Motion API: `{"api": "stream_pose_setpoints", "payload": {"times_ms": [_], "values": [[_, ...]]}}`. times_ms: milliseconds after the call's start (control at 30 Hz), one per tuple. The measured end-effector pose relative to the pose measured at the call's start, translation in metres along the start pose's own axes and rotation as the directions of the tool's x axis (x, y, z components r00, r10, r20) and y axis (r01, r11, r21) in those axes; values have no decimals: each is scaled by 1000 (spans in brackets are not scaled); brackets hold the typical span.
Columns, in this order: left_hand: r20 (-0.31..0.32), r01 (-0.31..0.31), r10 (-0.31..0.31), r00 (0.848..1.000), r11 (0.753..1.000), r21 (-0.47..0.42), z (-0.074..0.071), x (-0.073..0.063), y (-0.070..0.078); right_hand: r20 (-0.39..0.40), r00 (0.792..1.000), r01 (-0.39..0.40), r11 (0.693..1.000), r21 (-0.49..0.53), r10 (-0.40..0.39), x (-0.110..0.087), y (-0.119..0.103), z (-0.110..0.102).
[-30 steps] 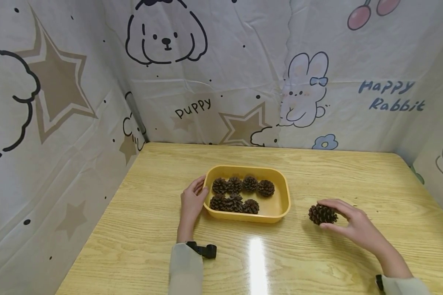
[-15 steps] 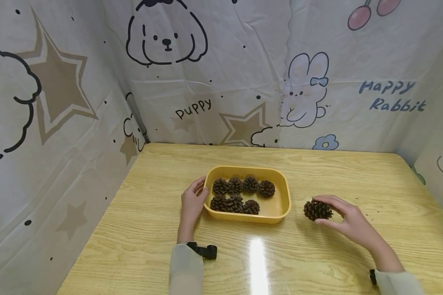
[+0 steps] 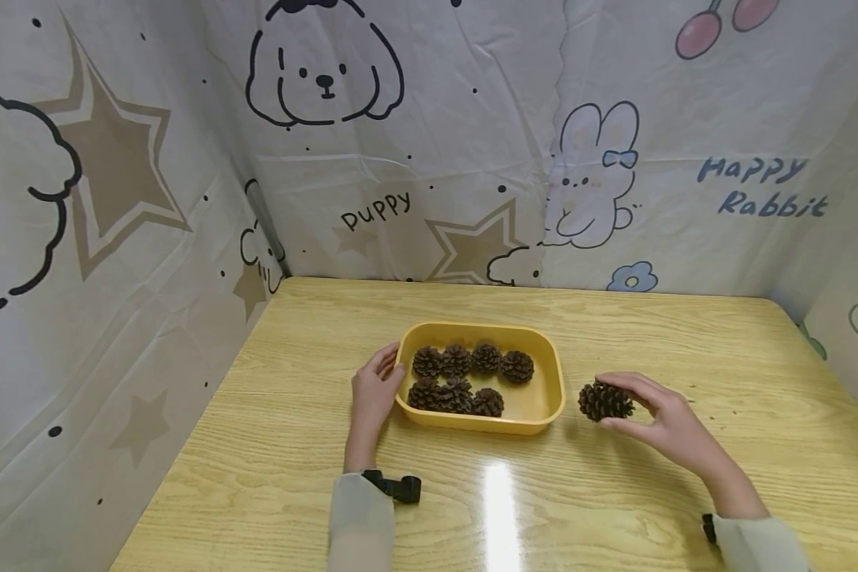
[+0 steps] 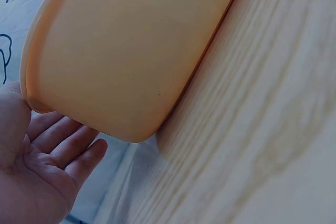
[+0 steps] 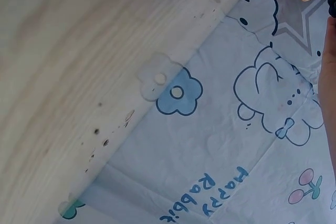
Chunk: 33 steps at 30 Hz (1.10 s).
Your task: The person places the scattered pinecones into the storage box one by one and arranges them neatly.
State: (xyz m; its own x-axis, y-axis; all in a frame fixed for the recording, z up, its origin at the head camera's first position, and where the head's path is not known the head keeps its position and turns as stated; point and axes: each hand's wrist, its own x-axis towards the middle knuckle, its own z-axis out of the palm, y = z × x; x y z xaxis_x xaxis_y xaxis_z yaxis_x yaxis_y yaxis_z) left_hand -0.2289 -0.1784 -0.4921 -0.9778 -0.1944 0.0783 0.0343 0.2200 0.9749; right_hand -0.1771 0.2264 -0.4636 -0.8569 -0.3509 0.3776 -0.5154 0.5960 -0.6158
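A yellow plastic bin [image 3: 543, 389] stands on the wooden table with several brown pine cones [image 3: 456, 395] in two rows inside it, its right end bare. At its left end my left hand [image 3: 374, 389] holds the rim, thumb at the edge and fingers along the outer wall [image 4: 115, 66]. Right of the bin, my right hand [image 3: 665, 421] pinches another pine cone [image 3: 604, 401] between thumb and fingers, slightly above the table. In the right wrist view only a strip of that hand [image 5: 331, 87] and a sliver of the cone show at the right edge.
The wooden table [image 3: 314, 334] is enclosed by printed white cloth [image 3: 415, 151] at the back and sides. Small dark specks [image 5: 105, 142] lie on the wood to the right. A black strap mount [image 3: 400, 488] sits on my left wrist.
My right hand has moved left toward the bin with the pine cone in its grip. The left hand and the bin stay in place.
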Motion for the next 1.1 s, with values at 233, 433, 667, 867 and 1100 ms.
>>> {"api": "stream_pose_setpoints", "payload": {"times_ms": [233, 433, 667, 867, 1100], "values": [[-11, -12, 12, 1000, 1000, 7, 0, -1, 1, -5, 1000, 16, 1000, 25, -15, 8, -4, 5], [-10, -4, 4, 1000, 1000, 7, 1, 0, 0, -26, 997, 68, 995, 67, -66, 14, -10, 9], [-13, -6, 6, 1000, 1000, 9, 1, 0, 0, -47, 996, 74, 992, 102, -70, 19, -13, 14], [-9, -5, 5, 1000, 1000, -3, 1, 1, 0, -42, 997, 69, 991, 117, -65, 23, -15, 18], [-10, 6, -6, 1000, 1000, -1, 1, 1, 0, -36, 996, 86, 987, 135, -82, 30, -20, 24]]}}
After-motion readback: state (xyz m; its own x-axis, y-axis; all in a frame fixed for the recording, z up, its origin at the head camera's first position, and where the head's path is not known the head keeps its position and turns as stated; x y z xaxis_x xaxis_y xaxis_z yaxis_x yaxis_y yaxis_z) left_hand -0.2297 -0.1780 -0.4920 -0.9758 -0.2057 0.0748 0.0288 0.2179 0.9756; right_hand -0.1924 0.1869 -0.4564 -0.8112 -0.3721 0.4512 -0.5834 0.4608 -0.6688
